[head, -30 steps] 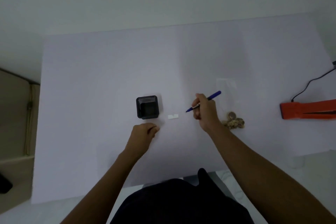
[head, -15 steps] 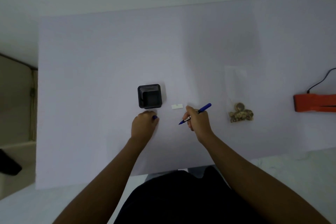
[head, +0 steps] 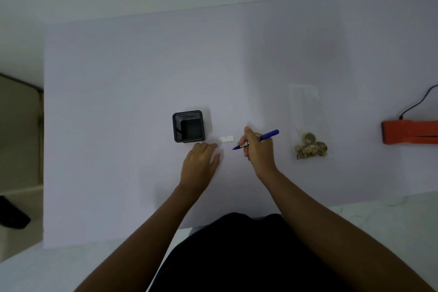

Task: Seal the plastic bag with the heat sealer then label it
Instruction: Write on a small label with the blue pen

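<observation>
A small white label (head: 226, 138) lies on the white table (head: 142, 66), just right of a black square pen holder (head: 188, 127). My right hand (head: 257, 152) grips a blue pen (head: 269, 134) whose tip points left, just below and right of the label. My left hand (head: 201, 161) rests on the table below the holder, its fingers stretched toward the label's left end. The clear plastic bag (head: 304, 102) lies flat to the right, with brown round pieces (head: 310, 147) bunched at its near end. Farther right is the orange heat sealer (head: 407, 131).
A black cable (head: 417, 104) runs from the heat sealer toward the back right. A beige shelf (head: 19, 140) stands beside the table's left edge with a dark object (head: 11, 217) on the floor near it. My dark-clothed body is at the table's near edge.
My left hand's fingers have uncurled and now reach toward the label. My right hand has brought the pen tip lower, close beside the label.
</observation>
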`<state>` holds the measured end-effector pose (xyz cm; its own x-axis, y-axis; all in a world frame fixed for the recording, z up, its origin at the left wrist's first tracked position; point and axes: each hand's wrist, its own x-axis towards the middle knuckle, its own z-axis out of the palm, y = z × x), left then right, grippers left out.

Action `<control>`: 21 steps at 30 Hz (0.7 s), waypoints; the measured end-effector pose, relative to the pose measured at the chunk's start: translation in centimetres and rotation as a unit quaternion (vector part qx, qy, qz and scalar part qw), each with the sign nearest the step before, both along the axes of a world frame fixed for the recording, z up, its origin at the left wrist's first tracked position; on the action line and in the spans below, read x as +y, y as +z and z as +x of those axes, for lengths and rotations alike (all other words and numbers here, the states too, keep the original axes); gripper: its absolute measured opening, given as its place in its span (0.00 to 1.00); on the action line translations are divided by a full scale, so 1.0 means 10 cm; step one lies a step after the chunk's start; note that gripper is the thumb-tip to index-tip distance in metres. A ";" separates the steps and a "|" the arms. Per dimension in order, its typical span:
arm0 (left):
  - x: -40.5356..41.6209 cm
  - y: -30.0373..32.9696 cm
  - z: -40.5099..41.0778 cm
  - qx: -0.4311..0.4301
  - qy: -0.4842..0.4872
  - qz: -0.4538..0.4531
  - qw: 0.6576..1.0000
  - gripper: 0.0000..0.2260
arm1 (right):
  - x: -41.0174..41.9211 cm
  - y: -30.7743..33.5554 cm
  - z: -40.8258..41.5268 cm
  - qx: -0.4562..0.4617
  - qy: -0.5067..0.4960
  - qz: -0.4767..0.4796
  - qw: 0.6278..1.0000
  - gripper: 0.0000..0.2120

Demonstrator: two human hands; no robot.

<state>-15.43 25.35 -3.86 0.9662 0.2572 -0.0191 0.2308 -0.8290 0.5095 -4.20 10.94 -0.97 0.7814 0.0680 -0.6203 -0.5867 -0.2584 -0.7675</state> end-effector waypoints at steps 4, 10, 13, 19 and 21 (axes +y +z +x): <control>-0.17 -0.13 0.25 0.046 -0.034 -0.015 0.998 0.15 | -0.04 -0.02 0.04 -0.008 -0.008 -0.004 1.000 0.23; -0.19 -0.13 0.51 0.088 -0.001 0.022 0.996 0.20 | -0.08 -0.09 0.09 -0.032 -0.022 0.008 0.999 0.20; -0.15 -0.12 0.56 0.108 -0.001 0.047 0.993 0.16 | -0.08 -0.13 0.11 -0.052 0.007 0.013 0.999 0.16; -0.12 -0.14 0.58 0.141 -0.008 0.066 0.988 0.09 | -0.06 -0.28 0.07 -0.189 0.172 -0.038 0.966 0.08; -0.13 -0.14 0.59 0.139 -0.007 0.065 0.988 0.08 | -0.06 -0.40 0.05 -0.222 0.247 -0.067 0.941 0.13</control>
